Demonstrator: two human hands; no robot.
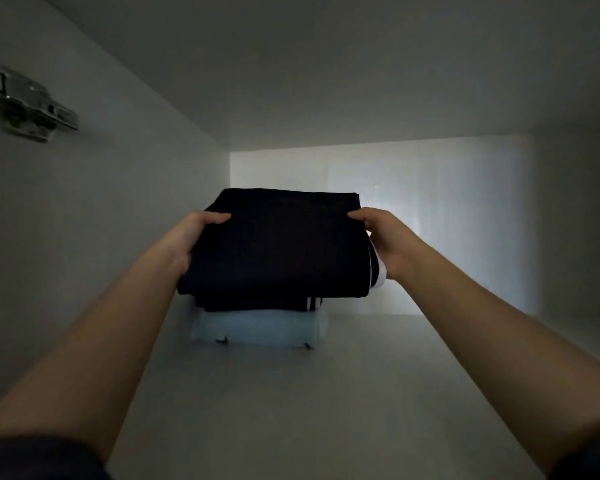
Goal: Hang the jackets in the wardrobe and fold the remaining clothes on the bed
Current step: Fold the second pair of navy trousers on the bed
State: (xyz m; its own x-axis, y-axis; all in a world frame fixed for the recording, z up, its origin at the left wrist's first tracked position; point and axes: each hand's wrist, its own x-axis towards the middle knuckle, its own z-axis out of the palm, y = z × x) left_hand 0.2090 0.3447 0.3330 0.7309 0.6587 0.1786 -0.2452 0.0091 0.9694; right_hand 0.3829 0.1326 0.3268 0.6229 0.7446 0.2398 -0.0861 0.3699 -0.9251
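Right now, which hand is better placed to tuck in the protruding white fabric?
The right hand, likely: it lies against the white fabric; the left hand grips the dark stack's far side.

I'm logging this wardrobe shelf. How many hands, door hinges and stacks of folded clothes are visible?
Bare hands: 2, left hand and right hand
Silver metal door hinge: 1
Stack of folded dark navy and pale clothes: 1
Total: 4

The white wardrobe shelf (274, 410) runs out flat beneath my forearms. Directly on it, just below my fingers (219, 218), lies a pale folded garment (257, 327), and on that rest the dark folded clothes (274, 251) I grip on both sides.
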